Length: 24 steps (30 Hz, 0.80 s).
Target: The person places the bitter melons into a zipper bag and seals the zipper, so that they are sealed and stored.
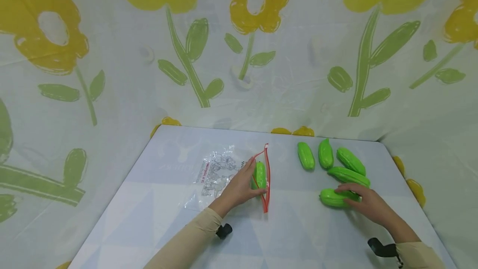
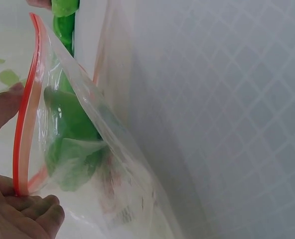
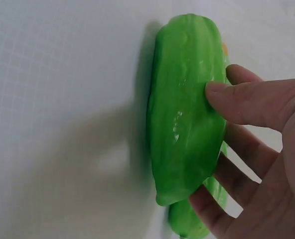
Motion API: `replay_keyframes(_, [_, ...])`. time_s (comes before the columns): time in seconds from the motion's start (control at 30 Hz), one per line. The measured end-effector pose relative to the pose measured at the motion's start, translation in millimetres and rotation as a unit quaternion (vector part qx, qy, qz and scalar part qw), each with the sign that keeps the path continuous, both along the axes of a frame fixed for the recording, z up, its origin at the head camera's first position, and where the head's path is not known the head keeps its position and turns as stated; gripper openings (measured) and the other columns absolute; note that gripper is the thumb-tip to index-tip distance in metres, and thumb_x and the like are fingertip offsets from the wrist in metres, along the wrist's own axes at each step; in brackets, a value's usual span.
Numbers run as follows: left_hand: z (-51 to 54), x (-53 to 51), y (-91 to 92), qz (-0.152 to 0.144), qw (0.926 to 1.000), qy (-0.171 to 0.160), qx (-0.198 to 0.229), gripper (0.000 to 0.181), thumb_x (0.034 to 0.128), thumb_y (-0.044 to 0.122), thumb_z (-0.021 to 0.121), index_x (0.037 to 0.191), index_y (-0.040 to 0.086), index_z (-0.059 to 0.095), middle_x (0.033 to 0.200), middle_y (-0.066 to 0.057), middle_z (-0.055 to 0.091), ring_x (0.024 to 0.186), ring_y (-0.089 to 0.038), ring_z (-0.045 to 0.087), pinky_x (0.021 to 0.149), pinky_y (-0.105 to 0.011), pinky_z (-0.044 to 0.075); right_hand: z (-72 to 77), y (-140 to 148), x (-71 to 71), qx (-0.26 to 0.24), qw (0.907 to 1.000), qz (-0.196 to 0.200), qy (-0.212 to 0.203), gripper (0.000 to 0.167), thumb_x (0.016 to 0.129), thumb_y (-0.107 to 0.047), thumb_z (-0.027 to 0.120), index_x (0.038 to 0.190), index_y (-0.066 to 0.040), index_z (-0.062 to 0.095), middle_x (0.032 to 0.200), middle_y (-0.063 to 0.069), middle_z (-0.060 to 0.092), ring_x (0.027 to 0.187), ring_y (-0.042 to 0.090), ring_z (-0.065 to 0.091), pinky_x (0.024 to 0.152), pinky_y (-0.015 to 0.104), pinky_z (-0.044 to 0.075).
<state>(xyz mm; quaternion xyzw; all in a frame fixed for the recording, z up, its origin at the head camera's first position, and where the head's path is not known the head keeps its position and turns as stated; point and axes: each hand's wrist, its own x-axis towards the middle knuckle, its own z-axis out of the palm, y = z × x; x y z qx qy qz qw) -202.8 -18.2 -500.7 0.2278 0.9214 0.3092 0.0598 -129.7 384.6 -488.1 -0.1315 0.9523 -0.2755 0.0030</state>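
Note:
My left hand point(image 1: 238, 187) holds the mouth of a clear zip bag point(image 2: 25, 119) with a red seal. In the left wrist view, its thumb and curled fingers are at two places along the red edge, and the mouth gapes. A green plastic cucumber point(image 1: 260, 173) lies inside the bag near the opening. At the right, my right hand point(image 1: 369, 203) grips another green cucumber point(image 3: 187, 104), thumb on one side and fingers on the other. That cucumber lies on or very close to the table; I cannot tell which.
Several more green cucumbers point(image 1: 326, 155) lie grouped behind my right hand at the back right of the white table point(image 1: 295, 235). Printed line drawings show on the bag. A flower-patterned curtain point(image 1: 287, 74) stands behind the table and along its sides.

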Motion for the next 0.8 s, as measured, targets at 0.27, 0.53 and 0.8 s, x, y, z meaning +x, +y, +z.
replay_keyframes(0.27, [-1.1,0.4,-0.2,0.001,1.0,-0.005,-0.006,0.108,0.0859,0.046,0.081,0.162,0.002,0.018,0.17,-0.012,0.016,0.153,-0.029,0.022,0.121,-0.044,0.029,-8.5,-10.2,-5.0,-0.019,0.9994,-0.021,-0.018,0.037,0.094,-0.029,0.074,0.128,-0.013,0.07,0.128,0.008,0.069,0.116,0.025,0.062,0.082,0.036,0.056])
replay_keyframes(0.53, [-2.9,-0.8,-0.7,-0.002,1.0,-0.001,-0.004,0.108,0.0858,0.046,0.081,0.162,0.001,0.019,0.169,-0.012,0.016,0.153,-0.029,0.023,0.121,-0.045,0.03,-12.3,-37.7,-12.7,-0.027,0.9973,-0.053,-0.042,0.047,0.094,-0.034,0.075,0.132,-0.009,0.066,0.13,0.016,0.066,0.102,0.031,0.066,0.077,0.041,0.056])
replay_keyframes(0.8, [-2.7,-3.3,1.1,0.0,1.0,-0.003,0.003,0.109,0.0848,0.045,0.082,0.162,0.001,0.019,0.17,-0.01,0.015,0.153,-0.029,0.022,0.121,-0.045,0.03,-17.3,-70.3,-28.6,-0.034,0.9962,-0.07,-0.039,0.053,0.091,-0.039,0.077,0.132,-0.008,0.065,0.127,0.012,0.066,0.095,0.022,0.063,0.069,0.032,0.053])
